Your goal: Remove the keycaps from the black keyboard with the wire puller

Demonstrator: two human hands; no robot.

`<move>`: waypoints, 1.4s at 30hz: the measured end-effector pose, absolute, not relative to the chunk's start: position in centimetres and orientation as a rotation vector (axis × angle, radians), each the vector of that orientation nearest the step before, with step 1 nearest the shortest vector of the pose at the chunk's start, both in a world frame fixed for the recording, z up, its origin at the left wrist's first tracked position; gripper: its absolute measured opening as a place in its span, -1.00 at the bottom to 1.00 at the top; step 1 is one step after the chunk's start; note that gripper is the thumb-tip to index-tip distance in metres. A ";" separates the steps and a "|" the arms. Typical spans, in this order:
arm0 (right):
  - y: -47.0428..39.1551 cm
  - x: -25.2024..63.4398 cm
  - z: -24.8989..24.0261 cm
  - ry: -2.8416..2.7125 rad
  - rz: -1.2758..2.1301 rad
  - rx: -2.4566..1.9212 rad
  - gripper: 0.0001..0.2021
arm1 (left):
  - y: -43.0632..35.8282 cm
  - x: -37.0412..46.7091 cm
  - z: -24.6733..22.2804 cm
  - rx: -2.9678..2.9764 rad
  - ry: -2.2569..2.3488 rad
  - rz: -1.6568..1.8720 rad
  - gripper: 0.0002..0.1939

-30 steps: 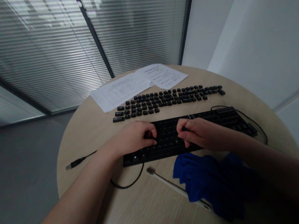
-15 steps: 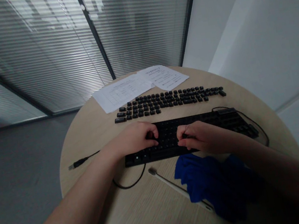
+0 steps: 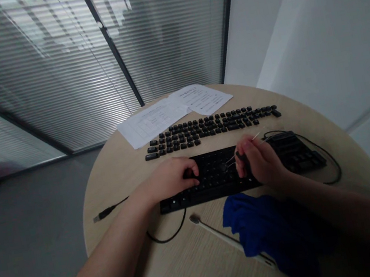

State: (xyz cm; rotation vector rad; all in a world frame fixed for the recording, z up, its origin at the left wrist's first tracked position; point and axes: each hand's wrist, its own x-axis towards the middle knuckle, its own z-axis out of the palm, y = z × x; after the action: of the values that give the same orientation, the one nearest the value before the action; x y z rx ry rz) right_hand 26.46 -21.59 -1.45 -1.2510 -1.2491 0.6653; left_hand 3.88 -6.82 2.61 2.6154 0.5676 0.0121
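Observation:
A black keyboard (image 3: 211, 193) lies across the table, many of its keycaps off. My left hand (image 3: 177, 174) rests curled on its left part, thumb and fingers gripping down on it; what lies under the fingertips is hidden. Over the middle of the keyboard, my right hand (image 3: 257, 159) is closed around a wire keycap puller (image 3: 231, 160), blurred by motion. Its thin wire loops point left, down at the keys. Whether a keycap sits in the loops I cannot tell. Behind the keyboard, loose black keycaps (image 3: 205, 130) lie in rows.
Printed papers (image 3: 153, 120) lie at the table's far side. In front of the keyboard are a long-handled brush (image 3: 218, 234) and a crumpled blue cloth (image 3: 267, 228). A USB plug (image 3: 104, 213) lies at left; the cable (image 3: 334, 161) bends round the right end.
My right hand has turned upward and shifted right, bringing the puller's wires into sight. My left hand keeps its place on the keyboard. The view has tilted slightly.

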 end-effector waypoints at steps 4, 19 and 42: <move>-21.4 26.7 -1.3 -1.189 0.656 -1.157 -0.60 | -7.0 4.0 2.8 2.599 0.565 0.033 -0.84; -23.1 26.3 0.3 -1.704 0.511 -0.831 -0.82 | -8.5 4.6 2.4 1.677 0.436 0.235 -0.62; -23.0 25.9 0.8 -1.922 0.265 -0.836 -0.84 | -8.5 4.7 2.3 1.614 0.556 0.332 -0.67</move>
State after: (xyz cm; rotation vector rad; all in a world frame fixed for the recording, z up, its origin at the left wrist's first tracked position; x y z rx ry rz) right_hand 25.94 -23.04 0.84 -0.8363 -1.9223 0.2650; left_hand 4.70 -8.55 2.31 1.6138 0.5560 0.3324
